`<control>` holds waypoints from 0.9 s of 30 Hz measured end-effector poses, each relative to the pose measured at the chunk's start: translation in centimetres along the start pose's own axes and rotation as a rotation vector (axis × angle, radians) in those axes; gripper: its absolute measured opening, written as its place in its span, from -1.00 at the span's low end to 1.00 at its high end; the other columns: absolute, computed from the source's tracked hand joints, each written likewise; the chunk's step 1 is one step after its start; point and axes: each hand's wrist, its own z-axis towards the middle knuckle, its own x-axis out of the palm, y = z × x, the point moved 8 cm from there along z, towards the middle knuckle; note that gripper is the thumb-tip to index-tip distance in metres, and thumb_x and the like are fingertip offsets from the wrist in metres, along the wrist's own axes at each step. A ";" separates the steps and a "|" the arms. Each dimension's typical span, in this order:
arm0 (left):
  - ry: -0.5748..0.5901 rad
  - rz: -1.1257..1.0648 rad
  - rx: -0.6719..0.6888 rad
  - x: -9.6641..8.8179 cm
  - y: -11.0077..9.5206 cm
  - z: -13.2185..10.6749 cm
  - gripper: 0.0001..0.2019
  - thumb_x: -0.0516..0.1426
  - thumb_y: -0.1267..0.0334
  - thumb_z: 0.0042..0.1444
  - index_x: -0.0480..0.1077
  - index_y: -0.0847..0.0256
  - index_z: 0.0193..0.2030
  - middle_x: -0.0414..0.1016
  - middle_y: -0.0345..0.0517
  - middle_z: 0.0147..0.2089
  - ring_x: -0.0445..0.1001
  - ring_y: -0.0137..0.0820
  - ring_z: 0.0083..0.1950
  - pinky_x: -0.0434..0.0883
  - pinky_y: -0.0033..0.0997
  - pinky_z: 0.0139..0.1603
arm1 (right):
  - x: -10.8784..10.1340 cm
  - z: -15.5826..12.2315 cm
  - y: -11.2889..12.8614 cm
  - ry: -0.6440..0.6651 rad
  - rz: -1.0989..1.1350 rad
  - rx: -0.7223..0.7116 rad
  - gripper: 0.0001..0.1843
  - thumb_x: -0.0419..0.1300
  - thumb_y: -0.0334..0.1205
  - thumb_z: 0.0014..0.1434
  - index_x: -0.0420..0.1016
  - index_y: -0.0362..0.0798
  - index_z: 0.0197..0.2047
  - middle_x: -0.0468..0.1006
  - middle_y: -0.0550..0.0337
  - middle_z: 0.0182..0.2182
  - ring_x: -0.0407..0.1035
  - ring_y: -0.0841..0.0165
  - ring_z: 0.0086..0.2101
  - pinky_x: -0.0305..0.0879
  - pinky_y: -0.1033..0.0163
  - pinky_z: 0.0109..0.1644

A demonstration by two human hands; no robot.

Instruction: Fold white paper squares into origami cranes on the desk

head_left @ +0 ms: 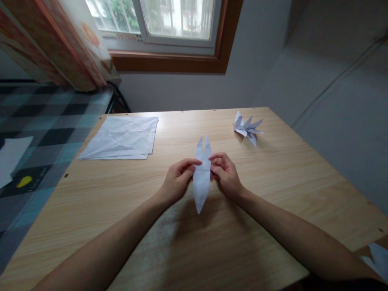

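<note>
Folded paper (201,182), center of the frame, held above the surface (273,226). The left hand (180,176) and right hand (226,171) each pinch one long edge between thumb and fingers. Folding appears partly done: a slim body is formed, with two separate points at the top and one at the bottom, all fairly straight; which folds are left cannot be told. Upper right, a many-pointed paper piece (247,128) rests on the surface, folded further by its look. Upper left, creased white sheets (124,137) lie spread flat, overlapping. Surface: pale wood grain, with small dark spots along its edges. Room: window (178,20) at top, patterned curtain (51,40) and checked cloth (72,107) at left, plain wall (257,60) at right.
</note>
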 end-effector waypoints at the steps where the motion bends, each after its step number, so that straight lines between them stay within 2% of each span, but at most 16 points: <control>1: -0.006 0.005 -0.010 -0.1 0.1 0.0 -0.82 0.21 0.22 0.05 0.52 0.24 -0.22 0.52 -0.15 -0.33 0.41 -0.44 -0.35 0.31 -0.45 -0.35 | -0.1 0.0 0.0 0.002 -0.011 -0.006 -0.82 0.21 -0.26 0.10 0.37 0.04 -0.18 0.40 0.40 -0.52 0.28 0.48 -0.56 0.22 0.36 -0.47; 3: -0.010 -0.007 -0.036 -0.2 0.3 -0.1 -0.81 0.21 0.25 0.02 0.55 0.24 -0.24 0.56 -0.13 -0.31 0.43 -0.41 -0.31 0.33 -0.42 -0.30 | -0.2 0.0 -0.2 0.011 -0.037 0.005 -0.85 0.17 -0.30 0.08 0.45 0.02 -0.22 0.42 0.35 -0.50 0.28 0.46 -0.52 0.22 0.33 -0.43; 6: 0.003 -0.083 -0.084 -0.1 0.9 -0.1 -0.77 0.22 0.29 -0.04 0.57 0.24 -0.20 0.56 -0.14 -0.36 0.43 -0.41 -0.33 0.32 -0.41 -0.30 | -0.1 -0.2 -0.5 0.041 -0.036 0.049 -0.80 0.15 -0.34 0.02 0.51 0.01 -0.25 0.44 0.31 -0.49 0.27 0.43 -0.48 0.21 0.31 -0.37; 14: 0.023 -0.129 -0.118 0.1 1.3 -0.3 -0.67 0.23 0.37 -0.12 0.57 0.26 -0.14 0.58 -0.14 -0.38 0.47 -0.40 -0.35 0.33 -0.39 -0.28 | 0.3 -0.3 -0.5 0.068 0.024 0.103 -0.67 0.14 -0.38 -0.14 0.52 0.01 -0.24 0.43 0.33 -0.51 0.19 0.44 -0.52 0.06 0.32 -0.44; 27: 0.046 -0.160 -0.106 0.3 1.0 -0.3 -0.69 0.28 0.33 -0.10 0.56 0.27 -0.14 0.56 -0.13 -0.40 0.46 -0.41 -0.38 0.32 -0.42 -0.33 | -0.1 -0.4 -0.9 0.061 0.002 0.094 -0.75 0.20 -0.32 -0.04 0.55 0.00 -0.23 0.45 0.32 -0.50 0.22 0.44 -0.51 0.12 0.32 -0.40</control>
